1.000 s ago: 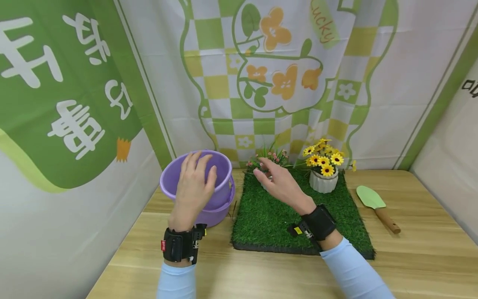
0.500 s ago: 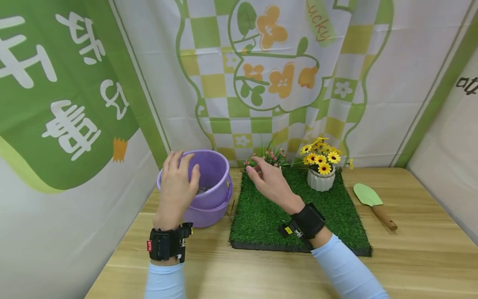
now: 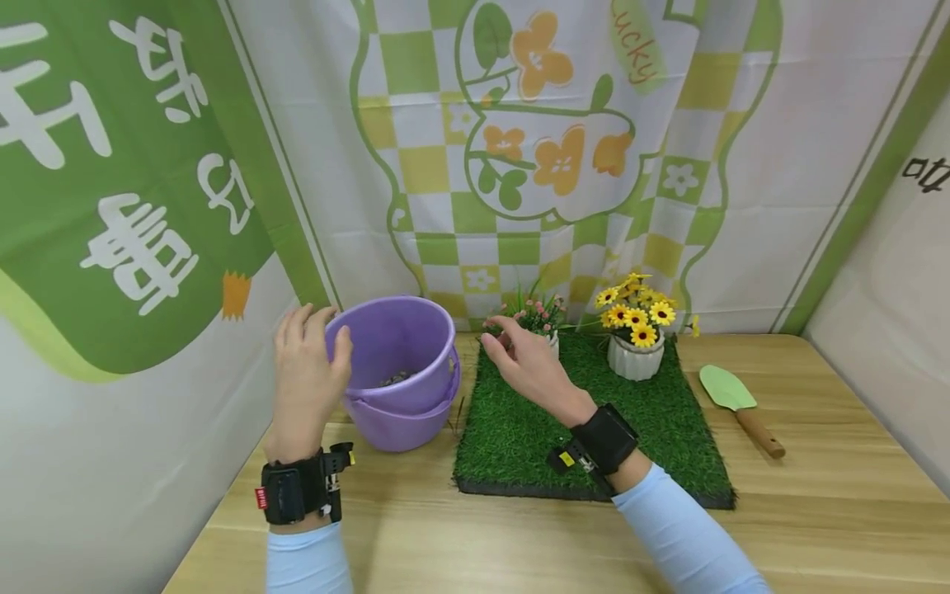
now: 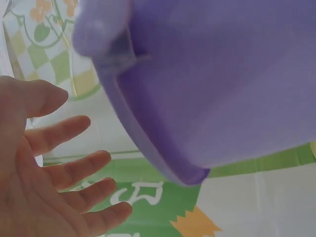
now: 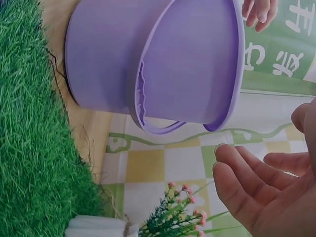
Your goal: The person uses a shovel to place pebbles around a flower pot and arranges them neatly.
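A purple bucket stands on the table, with some small greyish pieces at its bottom. My left hand hovers at the bucket's left side, fingers spread and holding nothing. In the left wrist view a gap shows between those fingers and the bucket's wall. My right hand hangs over the green turf mat, its fingers loosely bent around nothing. Behind it, partly hidden, is a white pot with small pink flowers; the right wrist view shows this flower pot apart from the hand.
A ribbed white pot of yellow flowers sits at the mat's back right. To the right of the mat lies a green trowel with a wooden handle. Printed cloth hangs behind the wooden table.
My left hand has moved left, from in front of the bucket to its left side, uncovering the bucket's inside. The right hand has shifted slightly left in the view.
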Demonstrator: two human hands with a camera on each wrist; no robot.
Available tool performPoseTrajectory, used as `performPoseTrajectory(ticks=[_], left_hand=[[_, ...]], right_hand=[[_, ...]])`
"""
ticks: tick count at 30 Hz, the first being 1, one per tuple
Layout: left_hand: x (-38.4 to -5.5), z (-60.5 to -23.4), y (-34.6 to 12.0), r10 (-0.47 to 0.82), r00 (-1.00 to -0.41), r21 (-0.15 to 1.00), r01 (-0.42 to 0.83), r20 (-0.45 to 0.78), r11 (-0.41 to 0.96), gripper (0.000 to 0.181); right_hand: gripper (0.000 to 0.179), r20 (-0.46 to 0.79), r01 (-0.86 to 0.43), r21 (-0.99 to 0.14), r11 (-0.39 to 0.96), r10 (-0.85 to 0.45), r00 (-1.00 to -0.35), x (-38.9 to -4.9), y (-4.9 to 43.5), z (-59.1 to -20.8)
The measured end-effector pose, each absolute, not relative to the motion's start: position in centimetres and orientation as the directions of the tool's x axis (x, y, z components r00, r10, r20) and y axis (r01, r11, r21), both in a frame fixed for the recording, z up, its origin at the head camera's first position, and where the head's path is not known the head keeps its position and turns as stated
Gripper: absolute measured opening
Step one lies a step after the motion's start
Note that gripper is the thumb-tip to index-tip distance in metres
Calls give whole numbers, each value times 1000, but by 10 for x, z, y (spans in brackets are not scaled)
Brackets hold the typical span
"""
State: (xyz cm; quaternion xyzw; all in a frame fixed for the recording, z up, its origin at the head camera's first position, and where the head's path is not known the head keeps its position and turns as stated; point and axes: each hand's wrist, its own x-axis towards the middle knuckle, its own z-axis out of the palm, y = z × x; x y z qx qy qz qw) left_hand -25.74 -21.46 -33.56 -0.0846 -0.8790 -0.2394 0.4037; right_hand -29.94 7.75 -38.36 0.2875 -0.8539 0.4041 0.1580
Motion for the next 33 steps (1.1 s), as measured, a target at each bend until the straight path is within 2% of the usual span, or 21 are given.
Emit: performPoseTrajectory(ticks=[6,15,19,23,33], left_hand=[[-254,-337,-229,-120,-692,411,272,712,870,37],[-253,-340,-243,-173,-784,474,170,596,864,44],[-252,-342,-245,-185,-814,499,144,551,855,48],[-254,-346,-246,-207,-832,521,111,514,846,50],[-258,-353,-247,-277,-864,556,4,421,831,53]], right_hand=[[52,465,-603,-627,492,-385,-797,-302,74,-383],[55,456,-584,-625,518,-366,-812,-301,70,-384],[57,418,-557,-678,479,-373,-829,-301,67,-386],[59,381,-523,-740,424,-376,-845,-300,64,-385],[60,340,-476,-769,427,-358,-870,-299,58,-386]])
